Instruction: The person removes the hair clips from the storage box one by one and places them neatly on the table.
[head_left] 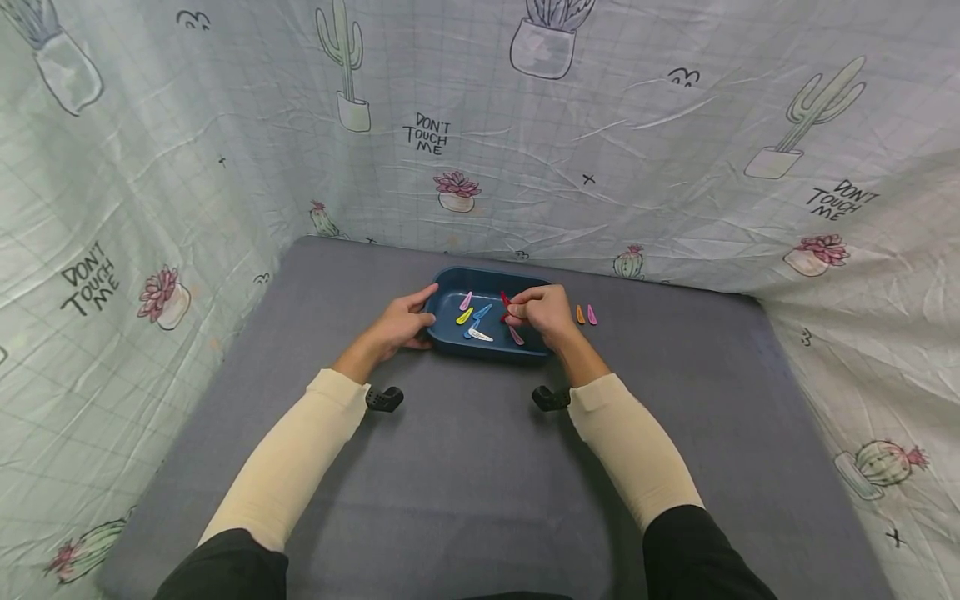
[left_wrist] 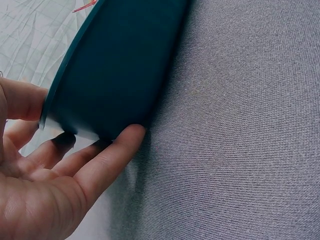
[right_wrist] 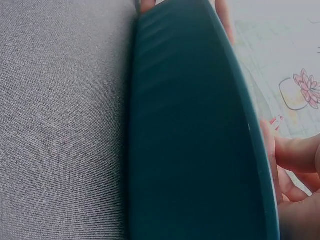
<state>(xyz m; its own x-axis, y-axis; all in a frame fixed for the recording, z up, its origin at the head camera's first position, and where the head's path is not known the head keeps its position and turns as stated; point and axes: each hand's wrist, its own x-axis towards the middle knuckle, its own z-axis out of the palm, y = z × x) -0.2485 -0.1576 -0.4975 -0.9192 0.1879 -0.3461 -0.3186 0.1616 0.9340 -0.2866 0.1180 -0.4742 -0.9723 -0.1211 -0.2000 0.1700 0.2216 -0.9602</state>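
A dark blue tray (head_left: 491, 348) holds several snap hair clips: a pink one (head_left: 467, 301), a yellow one (head_left: 465, 317), a blue one (head_left: 482, 312), a white one (head_left: 480, 336) and a mauve one (head_left: 516, 336). My left hand (head_left: 401, 323) grips the tray's left end, thumb at the rim and fingers against the outer wall (left_wrist: 110, 75). Over the tray's right half, my right hand (head_left: 543, 310) pinches a red hair clip (head_left: 505, 297) between thumb and fingertips. The near wall (right_wrist: 195, 125) hides part of that hand in the right wrist view.
An orange hair clip (head_left: 580, 314) and a pink hair clip (head_left: 592, 314) lie on the grey cloth surface (head_left: 465, 467), right of the tray. A printed cactus curtain (head_left: 517, 167) hangs behind and along both sides.
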